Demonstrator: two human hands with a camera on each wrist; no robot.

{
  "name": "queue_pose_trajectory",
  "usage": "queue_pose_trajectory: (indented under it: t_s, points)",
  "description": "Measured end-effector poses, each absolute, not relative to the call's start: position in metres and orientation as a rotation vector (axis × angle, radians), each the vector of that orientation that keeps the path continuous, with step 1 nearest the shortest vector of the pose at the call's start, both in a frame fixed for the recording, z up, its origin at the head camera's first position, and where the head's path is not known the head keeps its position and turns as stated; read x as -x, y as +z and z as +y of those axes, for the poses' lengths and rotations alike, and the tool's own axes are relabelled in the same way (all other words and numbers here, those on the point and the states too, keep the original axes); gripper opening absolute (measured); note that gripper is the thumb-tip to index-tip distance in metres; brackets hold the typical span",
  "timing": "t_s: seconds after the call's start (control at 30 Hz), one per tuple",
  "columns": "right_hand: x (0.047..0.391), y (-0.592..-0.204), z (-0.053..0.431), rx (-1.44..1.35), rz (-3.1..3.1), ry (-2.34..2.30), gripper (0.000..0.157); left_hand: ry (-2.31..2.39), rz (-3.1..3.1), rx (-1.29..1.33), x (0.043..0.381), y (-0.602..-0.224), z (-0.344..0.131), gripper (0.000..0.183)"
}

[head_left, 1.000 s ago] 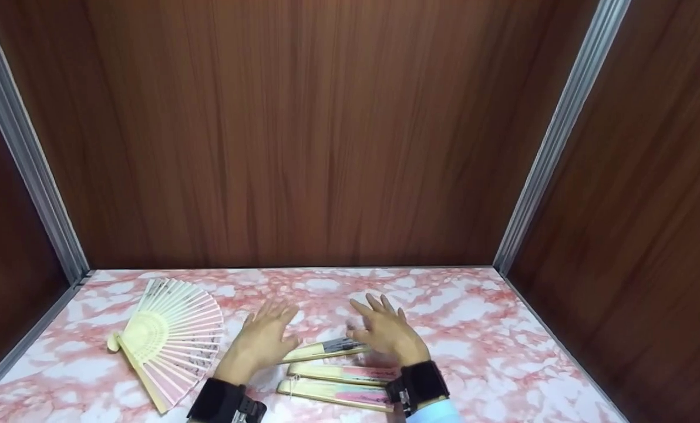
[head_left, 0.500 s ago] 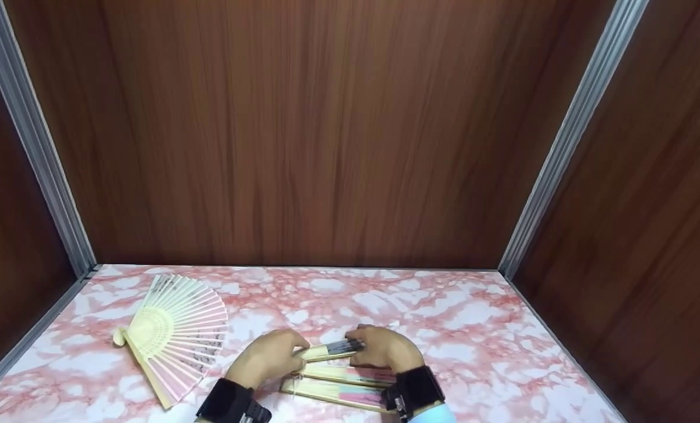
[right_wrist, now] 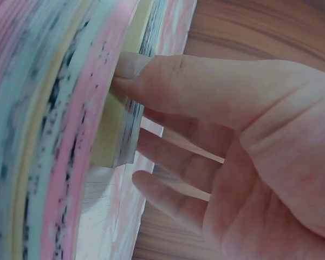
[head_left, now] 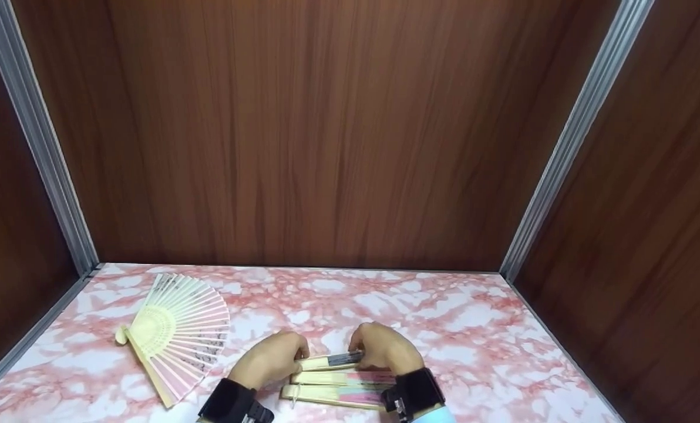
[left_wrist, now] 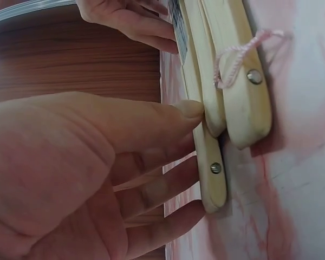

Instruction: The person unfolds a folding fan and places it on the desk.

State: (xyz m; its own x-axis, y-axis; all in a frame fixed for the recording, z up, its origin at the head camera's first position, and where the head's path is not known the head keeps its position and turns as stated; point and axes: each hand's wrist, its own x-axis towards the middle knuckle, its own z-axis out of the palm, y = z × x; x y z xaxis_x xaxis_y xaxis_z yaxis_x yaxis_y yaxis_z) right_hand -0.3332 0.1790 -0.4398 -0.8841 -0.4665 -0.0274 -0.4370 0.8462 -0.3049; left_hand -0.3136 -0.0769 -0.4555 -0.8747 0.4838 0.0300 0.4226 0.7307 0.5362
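Observation:
Three folded paper fans lie side by side in front of me. The farthest, a folded fan with grey paper (head_left: 345,359), is held at both ends. My left hand (head_left: 271,359) pinches its bare wooden handle end, thumb on the near side and fingers along the far side. At the paper end, my right hand (head_left: 387,348) pinches it the same way. Against it lies a pink-papered folded fan (head_left: 323,379). Nearest me is a folded fan with green and pink paper (head_left: 320,392); a pink cord loop (left_wrist: 239,57) hangs at its rivet.
A spread-out fan (head_left: 179,335) with pale ribs and pink paper lies on the left of the marbled pink-and-white tabletop (head_left: 467,329). Brown wood-grain panels (head_left: 303,135) with metal corner posts (head_left: 50,141) enclose the back and sides.
Both hands have come down from above with spread fingers and taken hold of the grey-papered fan. That fan has moved toward me, from slanted and apart to close against the pink one.

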Motion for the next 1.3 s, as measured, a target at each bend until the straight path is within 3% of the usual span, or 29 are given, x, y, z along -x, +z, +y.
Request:
queue_pose_trajectory:
  t_s: [0.23,0.6,1.0,1.3]
  points:
    - [0.331,-0.439,0.174,0.699,2.912,-0.41,0.027,0.836,2.778,-0.77,0.309,-0.455,-0.078,0.008]
    - [0.334,-0.438,0.17,0.69,2.869,-0.36,0.031,0.824,2.739,-0.688,0.307,-0.452,-0.078,0.018]
    - [0.331,-0.436,0.173,0.729,2.852,-0.408,0.026,0.811,2.762,-0.799,0.309,-0.452,-0.076,0.015]
    - [0.332,-0.428,0.175,0.91,2.895,-0.469,0.02,0.897,2.842,-0.818,0.31,-0.452,-0.079,0.014]
